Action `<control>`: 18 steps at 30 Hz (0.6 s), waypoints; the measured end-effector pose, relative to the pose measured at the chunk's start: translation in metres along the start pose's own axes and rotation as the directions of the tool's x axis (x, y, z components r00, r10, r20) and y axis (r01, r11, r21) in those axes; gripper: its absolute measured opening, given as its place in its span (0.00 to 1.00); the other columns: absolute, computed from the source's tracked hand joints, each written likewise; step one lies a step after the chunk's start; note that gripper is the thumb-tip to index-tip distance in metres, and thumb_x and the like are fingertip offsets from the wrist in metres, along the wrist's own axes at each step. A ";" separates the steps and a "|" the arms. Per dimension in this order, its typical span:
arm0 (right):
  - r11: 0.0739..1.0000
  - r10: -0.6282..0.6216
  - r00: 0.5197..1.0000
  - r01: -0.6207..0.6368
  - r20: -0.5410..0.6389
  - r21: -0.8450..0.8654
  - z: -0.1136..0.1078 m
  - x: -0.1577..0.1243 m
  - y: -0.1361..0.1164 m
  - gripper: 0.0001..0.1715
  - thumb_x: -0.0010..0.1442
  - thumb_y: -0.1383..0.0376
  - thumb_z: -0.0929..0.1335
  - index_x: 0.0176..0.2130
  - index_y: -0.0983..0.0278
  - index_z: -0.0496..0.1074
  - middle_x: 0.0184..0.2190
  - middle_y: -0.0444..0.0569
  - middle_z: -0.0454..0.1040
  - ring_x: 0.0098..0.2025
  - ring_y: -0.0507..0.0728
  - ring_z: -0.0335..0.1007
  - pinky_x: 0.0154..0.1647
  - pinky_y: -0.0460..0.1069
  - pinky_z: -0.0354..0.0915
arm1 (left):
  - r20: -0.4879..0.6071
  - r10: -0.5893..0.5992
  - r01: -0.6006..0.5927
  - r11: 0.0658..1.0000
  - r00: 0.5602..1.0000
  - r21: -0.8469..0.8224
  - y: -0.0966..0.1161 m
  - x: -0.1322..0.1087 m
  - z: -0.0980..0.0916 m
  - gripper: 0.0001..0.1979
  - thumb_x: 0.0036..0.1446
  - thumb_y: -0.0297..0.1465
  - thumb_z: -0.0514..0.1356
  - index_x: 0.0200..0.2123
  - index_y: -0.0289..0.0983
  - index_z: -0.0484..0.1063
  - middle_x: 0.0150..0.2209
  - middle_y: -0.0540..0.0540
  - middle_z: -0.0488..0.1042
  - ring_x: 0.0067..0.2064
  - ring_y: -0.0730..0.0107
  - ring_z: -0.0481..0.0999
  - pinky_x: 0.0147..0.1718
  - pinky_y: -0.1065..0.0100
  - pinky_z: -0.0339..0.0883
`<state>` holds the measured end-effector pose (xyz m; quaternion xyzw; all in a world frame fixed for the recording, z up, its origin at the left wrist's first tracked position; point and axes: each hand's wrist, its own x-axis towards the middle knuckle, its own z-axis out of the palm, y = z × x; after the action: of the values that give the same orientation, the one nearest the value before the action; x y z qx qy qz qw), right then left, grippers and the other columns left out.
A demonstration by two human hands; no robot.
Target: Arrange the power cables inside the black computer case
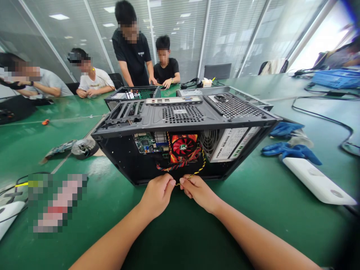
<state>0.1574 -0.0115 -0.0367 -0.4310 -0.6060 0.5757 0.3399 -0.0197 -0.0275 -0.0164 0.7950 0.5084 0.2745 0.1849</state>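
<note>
An open black computer case (182, 116) lies on its side on the green table (253, 195), its inside facing me. Inside I see a green motherboard (146, 142), a red fan (183, 146) and a grey power supply (227, 142). A yellow-and-black braided cable (198, 170) runs from beside the fan down to the case's front edge. My left hand (157, 193) and my right hand (198, 191) are both closed at that edge, fingertips meeting, pinching the end of the cable between them.
Blue gloves (289, 150) and a white oblong device (317, 182) lie right of the case. A second open case (132, 93) stands behind. Several people sit or stand at the far side. Loose parts (81, 146) lie at the left, and black cables (332, 120) at the right.
</note>
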 end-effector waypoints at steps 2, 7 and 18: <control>1.000 -0.001 1.000 0.002 -0.016 0.016 -0.001 0.000 0.000 0.24 0.62 0.50 0.61 0.23 0.62 0.63 0.15 0.39 0.57 0.19 0.49 0.53 0.22 0.47 0.53 | -0.033 0.114 -0.109 0.985 0.993 0.130 -0.001 -0.002 0.001 0.14 0.67 0.33 0.46 0.33 0.37 0.67 0.27 0.48 0.70 0.29 0.69 0.68 0.32 0.68 0.59; 0.999 -0.009 1.000 0.010 0.020 -0.034 -0.001 0.000 0.000 0.23 0.63 0.52 0.61 0.25 0.63 0.65 0.15 0.38 0.57 0.19 0.49 0.53 0.22 0.46 0.52 | -0.026 0.092 -0.084 0.973 0.995 0.215 0.003 -0.002 0.001 0.16 0.67 0.33 0.44 0.29 0.38 0.64 0.25 0.48 0.68 0.28 0.68 0.67 0.30 0.67 0.57; 0.998 0.005 0.999 -0.002 0.044 -0.063 -0.001 0.000 -0.001 0.23 0.63 0.50 0.61 0.26 0.63 0.65 0.16 0.38 0.56 0.19 0.49 0.52 0.22 0.46 0.51 | 0.138 -0.278 0.303 0.928 0.951 -0.218 0.008 0.001 0.000 0.20 0.65 0.41 0.44 0.25 0.38 0.61 0.19 0.52 0.64 0.22 0.72 0.65 0.25 0.71 0.55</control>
<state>0.1588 -0.0113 -0.0358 -0.4297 -0.6304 0.5664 0.3116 -0.0136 -0.0298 -0.0113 0.6966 0.5737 0.2605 0.3431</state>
